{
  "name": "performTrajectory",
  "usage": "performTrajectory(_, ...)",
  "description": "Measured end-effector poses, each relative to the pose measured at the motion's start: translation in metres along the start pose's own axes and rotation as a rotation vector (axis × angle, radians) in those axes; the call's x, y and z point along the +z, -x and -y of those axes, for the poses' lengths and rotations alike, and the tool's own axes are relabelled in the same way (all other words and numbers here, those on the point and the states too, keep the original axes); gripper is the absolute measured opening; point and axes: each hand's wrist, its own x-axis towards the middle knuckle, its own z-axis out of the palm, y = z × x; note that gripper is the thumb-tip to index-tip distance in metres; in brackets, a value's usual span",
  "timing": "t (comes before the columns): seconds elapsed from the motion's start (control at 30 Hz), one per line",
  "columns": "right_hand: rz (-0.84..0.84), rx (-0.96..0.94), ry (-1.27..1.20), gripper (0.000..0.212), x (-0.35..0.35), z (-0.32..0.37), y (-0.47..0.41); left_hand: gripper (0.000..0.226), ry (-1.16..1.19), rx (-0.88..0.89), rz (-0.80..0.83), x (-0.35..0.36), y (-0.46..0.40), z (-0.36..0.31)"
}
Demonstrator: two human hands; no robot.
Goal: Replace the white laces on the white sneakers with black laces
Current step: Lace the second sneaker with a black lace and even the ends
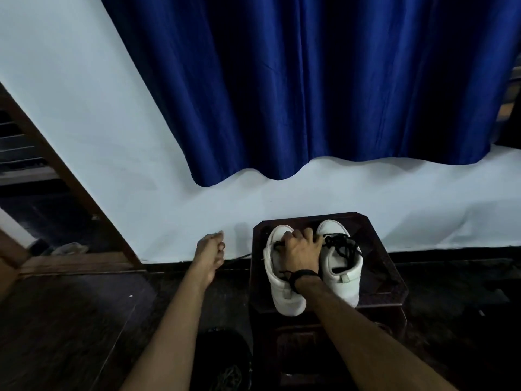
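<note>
While laces get tidied: both sneakers sit side by side on the dark stool [377, 280].
Right hand [301, 253]: curled over the left sneaker [277, 283], seemingly gripping its black lace.
Left hand [210, 256]: loose, empty, off beside the stool.
Right sneaker [342, 266]: black laces [342, 245] threaded, ends loose.
Advice: steady the sneaker with the free hand; pull evenly.

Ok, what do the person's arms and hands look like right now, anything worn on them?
Both forearms are bare, with no sleeves in view. The left hand shows no glove, ring or watch that I can make out. The right hand is also ungloved; a black cord-like band circles its wrist, with loose black ends trailing off it.
</note>
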Motion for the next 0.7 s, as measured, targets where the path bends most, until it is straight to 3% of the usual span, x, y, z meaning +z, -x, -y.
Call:
performTrajectory(0.1, 0.035, 0.013, -0.044, 0.021, 0.000, 0.000, 0.000, 0.027, -0.862, 0.103, 0.066, -0.007, 0.001, 0.010)
performTrajectory(0.17, 0.051, 0.017, -0.071, 0.020, -0.001, -0.001, 0.001, 0.030, -1.077, 0.148, 0.133, 0.003, 0.001, 0.025)
performTrajectory(0.23, 0.058, 0.003, -0.086, 0.022, -0.003, -0.002, 0.001, 0.022, -1.026, 0.327, 0.156, 0.021, 0.004, 0.036)
performTrajectory(0.27, 0.071, -0.007, -0.088, 0.023, -0.004, -0.002, 0.002, 0.019, -0.892, 0.384, 0.183, 0.032, 0.007, 0.040)
performTrajectory(0.37, 0.101, -0.005, -0.096, 0.026, -0.006, -0.001, 0.002, 0.029, -0.558, 0.355, 0.238, 0.061, 0.013, 0.044)
performTrajectory(0.47, 0.055, 0.016, -0.119, 0.023, -0.008, -0.002, 0.001, 0.027, -0.536, 0.330, 0.210, 0.074, 0.009, 0.049)
performTrajectory(0.6, 0.094, 0.043, -0.156, 0.031, -0.007, -0.004, -0.001, 0.018, -0.612, 0.415, -0.069, 0.061, 0.012, 0.037)
performTrajectory(0.7, 0.089, 0.061, -0.220, 0.040, -0.006, -0.005, 0.000, 0.025, -0.439, 0.288, -0.423, 0.027, 0.008, 0.028)
